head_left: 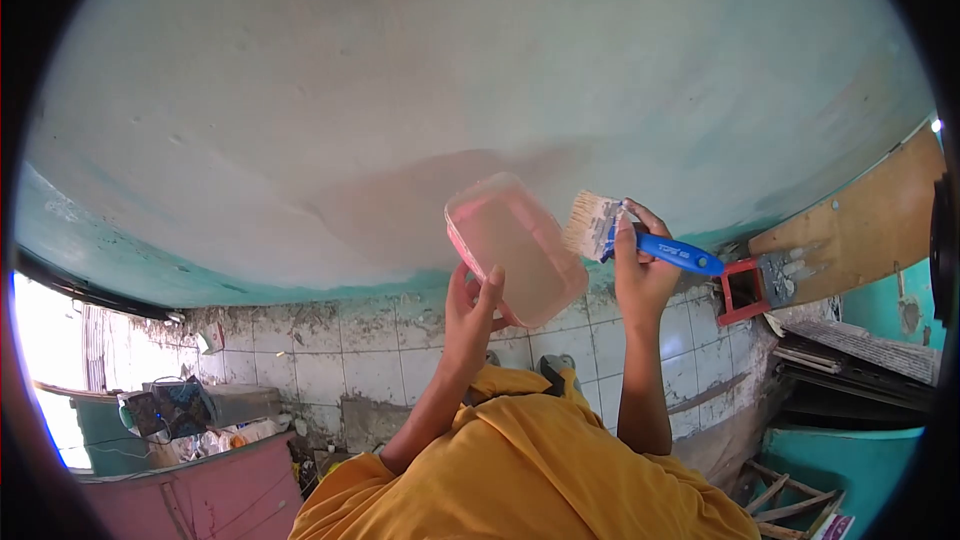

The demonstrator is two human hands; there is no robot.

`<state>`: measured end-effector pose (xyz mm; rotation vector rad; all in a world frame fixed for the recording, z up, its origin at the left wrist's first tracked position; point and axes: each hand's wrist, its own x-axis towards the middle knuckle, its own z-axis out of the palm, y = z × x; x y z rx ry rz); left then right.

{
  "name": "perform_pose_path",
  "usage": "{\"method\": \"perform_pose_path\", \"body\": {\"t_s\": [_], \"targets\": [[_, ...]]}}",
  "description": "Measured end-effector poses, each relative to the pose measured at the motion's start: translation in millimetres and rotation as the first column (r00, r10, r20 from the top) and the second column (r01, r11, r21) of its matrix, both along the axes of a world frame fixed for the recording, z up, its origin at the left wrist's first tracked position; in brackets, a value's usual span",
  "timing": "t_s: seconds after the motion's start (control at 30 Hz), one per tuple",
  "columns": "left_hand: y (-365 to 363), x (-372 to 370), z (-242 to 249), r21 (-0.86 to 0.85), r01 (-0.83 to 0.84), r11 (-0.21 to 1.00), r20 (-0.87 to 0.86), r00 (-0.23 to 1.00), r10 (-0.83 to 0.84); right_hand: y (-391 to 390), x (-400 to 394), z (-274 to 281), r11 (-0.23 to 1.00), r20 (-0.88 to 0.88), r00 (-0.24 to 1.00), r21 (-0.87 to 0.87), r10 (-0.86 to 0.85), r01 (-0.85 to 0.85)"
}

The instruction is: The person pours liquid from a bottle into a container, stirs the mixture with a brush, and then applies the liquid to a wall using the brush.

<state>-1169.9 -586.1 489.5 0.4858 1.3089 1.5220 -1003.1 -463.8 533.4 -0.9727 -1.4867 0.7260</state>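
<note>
My left hand [474, 312] is closed on the near left edge of a pink plastic tub [462, 232], thumb on the rim. Pale, greyish-white paint [522, 255] lies inside the tub. To the right, my right hand [643, 265] grips a wide paintbrush [672, 253] by its blue handle. Its pale bristles [583, 223] point left, beside the tub's right rim and a little apart from it. Whitish smears mark the brush's ferrule and my fingertips. Both hands are in front of a wall [400, 70] coated in patchy white over turquoise.
Below the wall is a dirty tiled floor [372, 368]. A red stool [741, 292] stands at the right near a brown board [860, 215] and stacked panels [850, 355]. At lower left, a pink cabinet [225, 490] bears clutter and a dark device [180, 408].
</note>
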Motion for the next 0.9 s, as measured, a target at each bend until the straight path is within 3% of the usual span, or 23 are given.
{"method": "perform_pose_path", "body": {"t_s": [0.07,0.13,0.23,0.33,0.4,0.47,0.57,0.6,0.63,0.7,0.73,0.8,0.87,0.9], "targets": [[-2.1,-1.7,-0.8,0.011,-0.009,1.0,0.008,1.0,0.009,3.2,1.3,1.7,0.971,-0.216,0.976,-0.239,-0.037,-0.016],[-3.3,-3.8,-1.3,0.011,-0.015,1.0,0.008,1.0,0.015,12.8,0.4,-8.2,0.978,-0.239,0.967,-0.207,-0.086,0.036],[-4.6,-5.6,-3.1,0.024,0.0,1.0,0.008,1.0,0.0,21.0,3.8,-18.8,0.927,-0.545,0.828,-0.364,-0.132,-0.092],[-4.4,-4.6,-9.6,0.018,0.005,1.0,0.013,1.0,-0.005,32.5,2.2,-7.7,0.877,-0.668,0.731,-0.426,-0.138,-0.224],[-3.9,-4.3,-12.8,0.043,-0.011,0.999,0.078,0.997,0.008,49.4,1.7,22.1,0.901,-0.698,0.713,-0.349,-0.067,-0.257],[-3.8,-3.1,-13.2,0.062,-0.011,0.998,0.071,0.997,0.007,68.0,-0.9,77.0,0.955,-0.64,0.758,-0.126,0.13,-0.27],[-3.0,-4.5,-13.4,0.054,0.003,0.999,0.071,0.997,-0.007,102.8,4.4,177.1,0.947,-0.324,0.915,0.286,0.24,-0.147],[-2.6,-4.2,-12.2,0.077,0.011,0.997,0.06,0.998,-0.016,113.9,2.9,214.5,0.866,-0.192,0.954,0.488,0.229,-0.109],[-3.3,-5.7,-11.3,0.088,0.004,0.996,0.064,0.998,-0.01,130.2,5.3,250.6,0.702,0.033,0.997,0.708,0.075,-0.076],[-3.1,-5.5,-10.1,0.11,-0.001,0.994,0.06,0.998,-0.005,140.5,-2.2,318.8,0.372,0.135,0.976,0.926,-0.171,-0.063],[-2.7,-5.3,-10.1,0.102,0.01,0.995,0.04,0.999,-0.014,147.3,-6.1,340.6,0.36,0.127,0.977,0.931,-0.172,-0.057],[-1.6,-2.3,-10.6,0.103,0.016,0.995,0.015,1.0,-0.018,155.4,-8.4,369.6,0.177,0.12,0.926,0.982,-0.358,-0.058],[1.1,-2.5,-13.7,0.092,-0.023,0.996,0.037,0.999,0.02,162.6,-10.3,368.5,0.142,0.148,0.896,0.985,-0.418,-0.097],[0.6,-2.8,-16.7,0.098,-0.028,0.995,0.036,0.999,0.024,168.0,-10.8,352.8,0.182,0.239,0.839,0.968,-0.489,-0.17]]}}
